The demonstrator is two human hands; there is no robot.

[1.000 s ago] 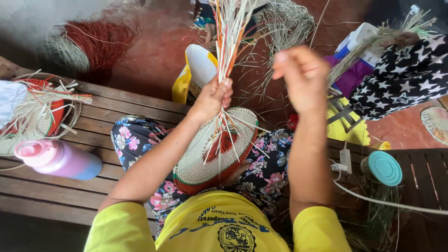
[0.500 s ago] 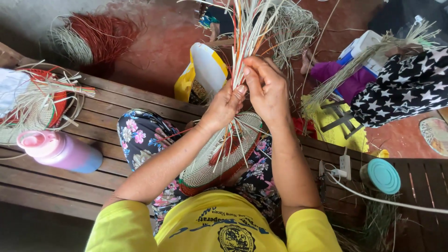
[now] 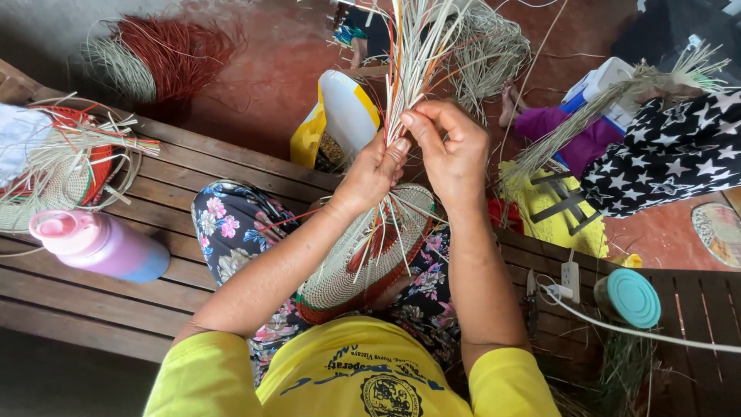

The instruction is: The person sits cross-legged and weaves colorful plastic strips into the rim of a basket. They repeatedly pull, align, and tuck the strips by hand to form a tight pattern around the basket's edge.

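One half-woven basket (image 3: 363, 266), round with a red rim, is held in the lap, and one upright bundle of straw strands (image 3: 421, 54), pale with a few orange ones, rises from its middle. The bundle is gripped by two hands: the left hand (image 3: 374, 174) is closed around the strands from the left, and the right hand (image 3: 451, 150) is closed on them from the right, thumb and forefinger pinched at the bundle's edge. Which single strand is pinched cannot be told, as the fingers overlap.

Two lidded containers are seen on the wooden bench (image 3: 193, 177): one pink and lilac bottle (image 3: 96, 245) lying at the left, one jar with a teal lid (image 3: 629, 297) at the right. One white cable (image 3: 617, 324) is trailed past the jar. One other woven piece (image 3: 58, 166) is laid at the far left. Much of the basket is hidden by the forearms.
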